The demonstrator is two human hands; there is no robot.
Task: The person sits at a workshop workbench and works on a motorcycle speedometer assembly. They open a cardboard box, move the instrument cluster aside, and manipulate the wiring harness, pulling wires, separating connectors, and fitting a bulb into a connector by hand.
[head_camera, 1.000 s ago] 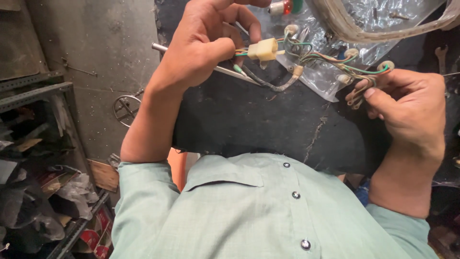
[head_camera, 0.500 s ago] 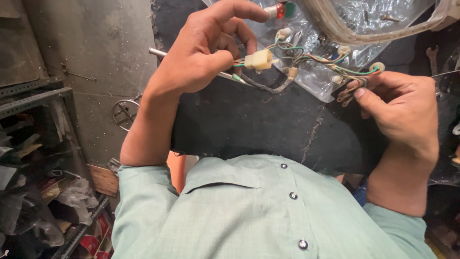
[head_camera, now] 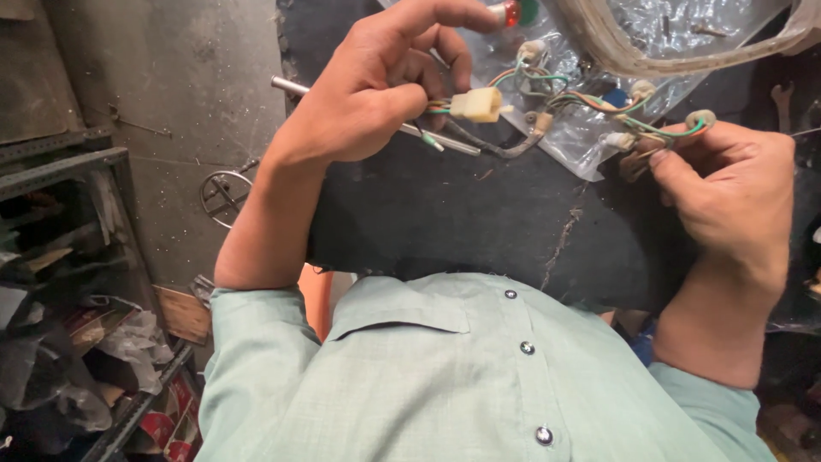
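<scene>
The left hand is pinching a bundle of thin wires just behind a cream plastic connector, its grip closing thumb and curled fingers around them while the index finger is stretching out toward twelve o'clock. At three o'clock from it, the right hand is gripping the far end of the same wire harness, fingertips closing tightly on a cluster of small bulb sockets. The harness is hanging between both hands above a dark surface, with a clear plastic bag lying at twelve o'clock and a metal rod lying beneath the left hand.
</scene>
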